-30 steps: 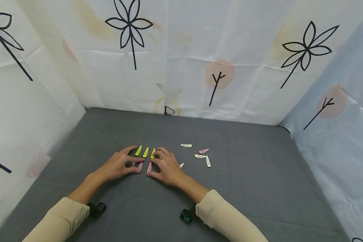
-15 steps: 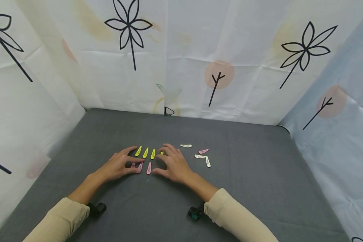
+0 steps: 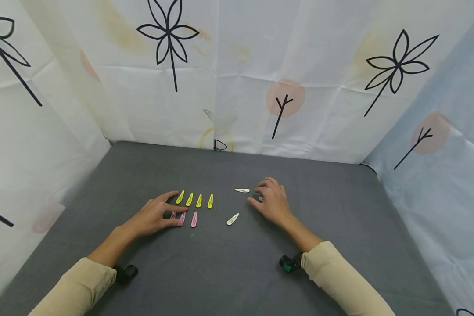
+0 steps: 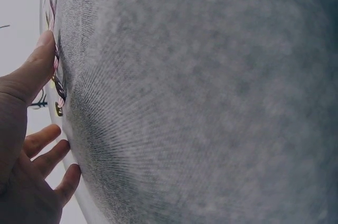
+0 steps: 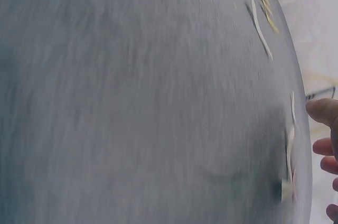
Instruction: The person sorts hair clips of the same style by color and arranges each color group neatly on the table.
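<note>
Our right hand [image 3: 274, 202], loosely spread, has moved to the stray pink clip [image 3: 261, 199] at one o'clock, now within reach; our wide left hand [image 3: 153, 215] touches the pink row [image 3: 194, 219] at eleven.

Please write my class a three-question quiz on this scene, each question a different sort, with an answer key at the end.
1. Multiple choice: in the head view, how many yellow clips lie in the upper row?
A) three
B) four
C) six

2. True or false: the left hand is nearer the yellow clips than the right hand is.

3. Fill in the blank: in the head view, the lower row of clips, beside the left hand's thumb, is ____ in colour.

Key:
1. B
2. True
3. pink
</note>
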`<action>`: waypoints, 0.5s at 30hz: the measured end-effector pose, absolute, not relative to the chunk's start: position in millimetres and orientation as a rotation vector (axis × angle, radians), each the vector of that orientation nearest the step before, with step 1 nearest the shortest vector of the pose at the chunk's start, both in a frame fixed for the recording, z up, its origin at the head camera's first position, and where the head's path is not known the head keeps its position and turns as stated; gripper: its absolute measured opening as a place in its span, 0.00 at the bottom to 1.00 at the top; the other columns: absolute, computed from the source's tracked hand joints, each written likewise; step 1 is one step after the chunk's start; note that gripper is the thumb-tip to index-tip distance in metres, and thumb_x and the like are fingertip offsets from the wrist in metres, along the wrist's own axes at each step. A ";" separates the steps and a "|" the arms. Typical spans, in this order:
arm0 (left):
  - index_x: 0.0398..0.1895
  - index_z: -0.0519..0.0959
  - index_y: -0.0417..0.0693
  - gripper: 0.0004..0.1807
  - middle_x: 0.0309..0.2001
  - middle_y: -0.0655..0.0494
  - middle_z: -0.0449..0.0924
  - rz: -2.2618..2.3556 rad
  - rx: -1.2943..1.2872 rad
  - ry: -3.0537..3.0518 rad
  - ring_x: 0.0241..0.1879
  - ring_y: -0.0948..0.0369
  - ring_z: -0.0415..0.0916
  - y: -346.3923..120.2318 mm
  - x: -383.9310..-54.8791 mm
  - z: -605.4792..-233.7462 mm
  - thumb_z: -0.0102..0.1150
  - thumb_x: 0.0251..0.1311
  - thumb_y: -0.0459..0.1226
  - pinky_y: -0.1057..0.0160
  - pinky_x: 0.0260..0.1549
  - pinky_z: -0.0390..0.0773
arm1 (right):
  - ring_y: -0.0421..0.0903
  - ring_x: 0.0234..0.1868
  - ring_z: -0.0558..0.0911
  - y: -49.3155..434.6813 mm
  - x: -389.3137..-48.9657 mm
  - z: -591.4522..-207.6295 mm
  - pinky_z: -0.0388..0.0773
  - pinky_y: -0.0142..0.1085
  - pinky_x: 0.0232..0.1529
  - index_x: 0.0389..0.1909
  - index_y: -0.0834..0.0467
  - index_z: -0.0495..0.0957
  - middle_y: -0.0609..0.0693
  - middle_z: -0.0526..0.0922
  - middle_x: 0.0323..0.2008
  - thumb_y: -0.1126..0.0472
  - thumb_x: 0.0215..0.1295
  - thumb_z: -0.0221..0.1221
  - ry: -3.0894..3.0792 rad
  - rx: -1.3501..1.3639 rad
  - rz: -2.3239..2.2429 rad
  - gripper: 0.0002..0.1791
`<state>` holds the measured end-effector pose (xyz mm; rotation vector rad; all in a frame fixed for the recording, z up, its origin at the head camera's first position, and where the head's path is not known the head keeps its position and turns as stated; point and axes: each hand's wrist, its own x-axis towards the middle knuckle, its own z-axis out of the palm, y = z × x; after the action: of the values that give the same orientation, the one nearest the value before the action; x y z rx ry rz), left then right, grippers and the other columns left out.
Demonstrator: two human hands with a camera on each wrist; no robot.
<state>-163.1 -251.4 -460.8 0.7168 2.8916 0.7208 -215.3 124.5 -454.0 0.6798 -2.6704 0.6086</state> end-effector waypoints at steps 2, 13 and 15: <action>0.60 0.84 0.55 0.26 0.72 0.34 0.63 0.718 0.720 2.894 0.71 0.38 0.60 -251.6 -163.4 -461.5 0.72 0.58 0.48 0.30 0.61 0.60 | 0.58 0.64 0.72 133.4 -216.4 -455.2 0.69 0.54 0.53 0.37 0.62 0.89 0.55 0.83 0.46 0.51 0.57 0.75 -2.669 0.635 0.598 0.18; 0.60 0.84 0.57 0.26 0.72 0.35 0.63 0.690 0.708 2.893 0.71 0.38 0.60 -251.2 -164.1 -461.0 0.73 0.57 0.49 0.30 0.60 0.61 | 0.57 0.56 0.75 159.3 -213.4 -462.7 0.70 0.54 0.50 0.28 0.61 0.87 0.55 0.81 0.41 0.48 0.55 0.75 -2.693 0.477 0.571 0.19; 0.60 0.84 0.56 0.26 0.72 0.35 0.63 0.689 0.710 2.895 0.71 0.38 0.60 -251.4 -164.3 -461.1 0.73 0.57 0.49 0.30 0.60 0.61 | 0.57 0.57 0.75 160.0 -212.4 -463.4 0.70 0.53 0.49 0.28 0.61 0.87 0.55 0.81 0.42 0.48 0.55 0.75 -2.694 0.478 0.563 0.19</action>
<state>-164.3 -251.4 -461.1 0.7098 2.8949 0.6889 -212.4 160.0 -463.4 0.4778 -2.6937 0.5629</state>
